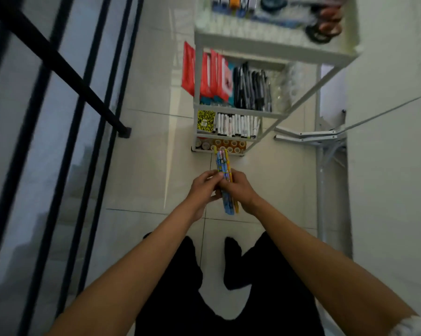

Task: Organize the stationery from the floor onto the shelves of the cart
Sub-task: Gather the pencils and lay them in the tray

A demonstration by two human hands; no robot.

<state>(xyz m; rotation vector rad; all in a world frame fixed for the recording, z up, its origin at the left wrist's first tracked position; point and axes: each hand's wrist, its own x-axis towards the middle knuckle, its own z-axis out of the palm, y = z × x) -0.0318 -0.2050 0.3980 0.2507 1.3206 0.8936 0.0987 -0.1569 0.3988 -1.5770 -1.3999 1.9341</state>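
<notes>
Mid-carry step: left hand (202,187) and right hand (238,190) both grip a pencil bundle (225,180) at frame centre, above the floor. Next: likely place it on a cart (272,48) shelf, upper frame.

Colourful pencil bundle (225,187) gripped upright before white cart (272,48).

1. The bundle of pens (225,187) is mostly blue and yellow, with small printed patterns.
2. The cart (272,48) frame is white.
3. The packets (209,73) on a middle shelf are red.
4. The pens (251,89) beside them are black.
5. The box (206,120) below is yellow with black speckles.
6. The markers (237,126) next to it are white.
7. The floor (153,132) tiles are cream.
</notes>
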